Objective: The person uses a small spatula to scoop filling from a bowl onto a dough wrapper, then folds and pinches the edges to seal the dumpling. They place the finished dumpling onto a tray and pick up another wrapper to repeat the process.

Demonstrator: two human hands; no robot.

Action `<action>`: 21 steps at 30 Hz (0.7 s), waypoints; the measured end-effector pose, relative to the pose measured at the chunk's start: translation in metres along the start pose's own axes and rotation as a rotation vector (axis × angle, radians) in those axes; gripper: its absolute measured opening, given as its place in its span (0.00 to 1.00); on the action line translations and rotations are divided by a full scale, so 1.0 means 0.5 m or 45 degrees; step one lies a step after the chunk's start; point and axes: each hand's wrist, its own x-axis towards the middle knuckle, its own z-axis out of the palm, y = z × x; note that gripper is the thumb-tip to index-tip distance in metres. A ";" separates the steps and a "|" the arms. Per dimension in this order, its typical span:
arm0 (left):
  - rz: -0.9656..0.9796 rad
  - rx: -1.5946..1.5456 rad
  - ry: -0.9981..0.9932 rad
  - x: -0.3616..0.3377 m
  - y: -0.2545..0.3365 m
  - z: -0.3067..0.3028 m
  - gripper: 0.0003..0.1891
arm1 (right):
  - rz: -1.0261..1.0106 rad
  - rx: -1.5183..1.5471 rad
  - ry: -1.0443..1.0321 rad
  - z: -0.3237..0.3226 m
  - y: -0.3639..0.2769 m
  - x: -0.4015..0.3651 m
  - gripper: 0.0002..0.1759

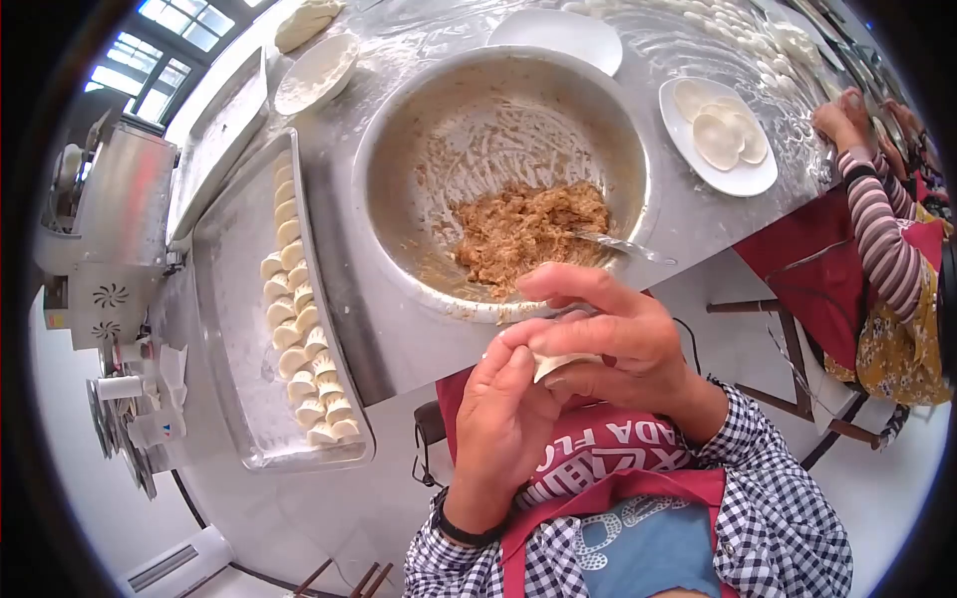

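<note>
Between my two hands is a dumpling (558, 365), its pale dough partly hidden by my fingers. My left hand (510, 401) pinches one end, thumb and fingers pressed together. From the other side, my right hand (626, 344) closes its fingers around the dough, the index finger raised over it. Just beyond them stands a large metal bowl (371, 214), with brown minced filling (528, 234) gathered on its near side. A metal spoon (628, 246) is stuck in the filling, its handle resting toward the right rim.
Left of the bowl, a metal tray (234, 329) holds rows of shaped dumplings (299, 329). A white plate (743, 181) with round wrappers (723, 135) lies right. Further back are a floury bowl (317, 75) and another plate (558, 38). A co-worker's striped sleeve (882, 229) shows far right.
</note>
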 end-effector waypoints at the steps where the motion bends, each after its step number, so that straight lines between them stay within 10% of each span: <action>1: 0.010 -0.033 0.001 0.000 -0.001 -0.004 0.17 | 0.000 0.000 0.000 0.000 0.002 -0.002 0.12; 21: -0.016 -0.082 -0.011 0.008 0.004 -0.012 0.17 | -0.177 -0.100 0.009 -0.003 0.014 0.004 0.07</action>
